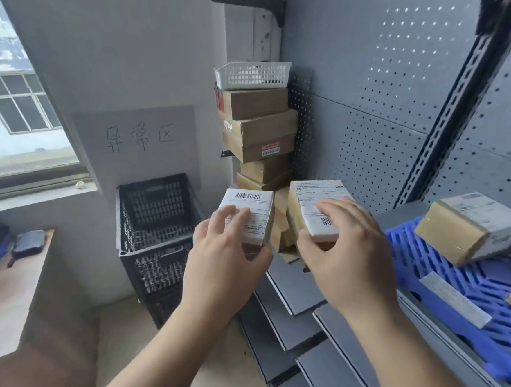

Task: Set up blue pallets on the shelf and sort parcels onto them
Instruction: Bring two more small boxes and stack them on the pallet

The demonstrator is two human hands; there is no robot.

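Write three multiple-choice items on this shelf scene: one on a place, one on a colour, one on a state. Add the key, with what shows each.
1. Where does the white basket sit?
A. on the stack of cardboard boxes
B. on the windowsill
C. on the floor

2. What colour is the pallet on the shelf?
A. red
B. green
C. blue

3. What are the left hand and the right hand doing?
A. both hang empty
B. each grips a box of its own
C. both lift one box together

Key:
1 A: the basket rests on the topmost box.
2 C: its ribbed surface is plainly blue.
3 B: fingers curl round the left parcel and the right parcel, which are two separate boxes.
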